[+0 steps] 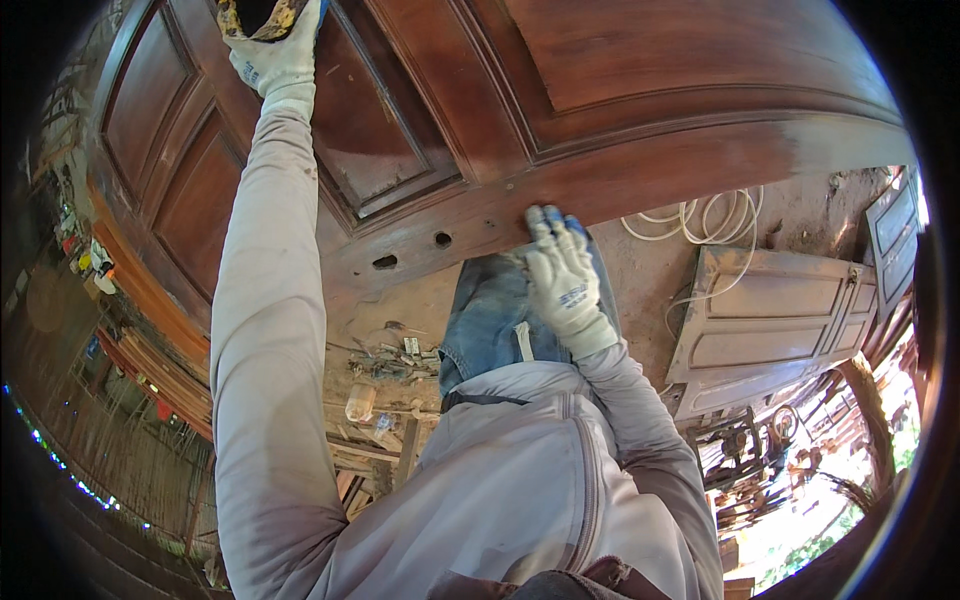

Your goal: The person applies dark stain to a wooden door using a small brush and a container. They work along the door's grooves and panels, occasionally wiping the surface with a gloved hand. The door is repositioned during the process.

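Note:
My left hand (272, 58), in a pale work glove, reaches far out over a large brown panelled wooden door (600, 180). At the top edge of the picture its fingers are mostly cut off. Around them shows a curved yellow and dark-stained thing (272, 28), whose kind I cannot make out. Lower down, my right hand (565, 285) wears a similar glove with blue fingertips. Its fingers are stretched out and its tips meet the door's near edge. Nothing shows in that hand. Two holes (442, 240) pierce the door's near rail.
A pale hose (700, 215) lies coiled on the ground to the right. Beyond it lean a greyish panelled door (760, 310) and a bluish panel (893, 240). Scattered tools (390, 360) lie below the near rail, and stacked wooden boards (155, 370) stand at left.

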Motion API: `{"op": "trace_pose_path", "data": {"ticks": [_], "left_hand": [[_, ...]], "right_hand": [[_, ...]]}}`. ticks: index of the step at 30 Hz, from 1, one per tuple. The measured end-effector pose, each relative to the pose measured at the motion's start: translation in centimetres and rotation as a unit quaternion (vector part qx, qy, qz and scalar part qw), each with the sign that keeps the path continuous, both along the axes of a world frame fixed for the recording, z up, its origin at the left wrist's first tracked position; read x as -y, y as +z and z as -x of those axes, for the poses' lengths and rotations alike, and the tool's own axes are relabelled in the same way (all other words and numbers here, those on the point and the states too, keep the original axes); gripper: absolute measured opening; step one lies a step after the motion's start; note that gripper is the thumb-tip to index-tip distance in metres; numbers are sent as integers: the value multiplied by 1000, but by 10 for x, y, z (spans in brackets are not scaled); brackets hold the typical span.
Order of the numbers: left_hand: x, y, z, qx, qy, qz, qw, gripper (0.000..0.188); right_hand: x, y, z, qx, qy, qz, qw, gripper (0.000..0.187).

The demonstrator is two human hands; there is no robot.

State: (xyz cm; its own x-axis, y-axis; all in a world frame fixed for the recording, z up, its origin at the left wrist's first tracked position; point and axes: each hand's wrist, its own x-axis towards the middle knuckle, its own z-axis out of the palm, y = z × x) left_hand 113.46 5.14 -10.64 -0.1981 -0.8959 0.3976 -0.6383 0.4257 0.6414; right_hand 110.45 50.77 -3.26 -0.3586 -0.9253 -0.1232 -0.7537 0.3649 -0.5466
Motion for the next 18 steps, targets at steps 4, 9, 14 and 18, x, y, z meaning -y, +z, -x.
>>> {"op": "trace_pose_path", "data": {"ticks": [4, 9, 14, 18], "left_hand": [[1, 4, 4, -10, -37, 24, 999, 98], [-1, 9, -5, 21, -59, -12, 998, 101], [2, 7, -1, 41, -20, -17, 999, 103], [-2, 10, 4, 14, -24, -22, 999, 98]], "right_hand": [[12, 1, -21, 57, 58, 17, 997, 11], [23, -2, -35, 83, 132, 67, 986, 8], [22, 2, -25, 78, 127, 85, 985, 11], [18, 11, -6, 71, 114, 44, 990, 15]]}}
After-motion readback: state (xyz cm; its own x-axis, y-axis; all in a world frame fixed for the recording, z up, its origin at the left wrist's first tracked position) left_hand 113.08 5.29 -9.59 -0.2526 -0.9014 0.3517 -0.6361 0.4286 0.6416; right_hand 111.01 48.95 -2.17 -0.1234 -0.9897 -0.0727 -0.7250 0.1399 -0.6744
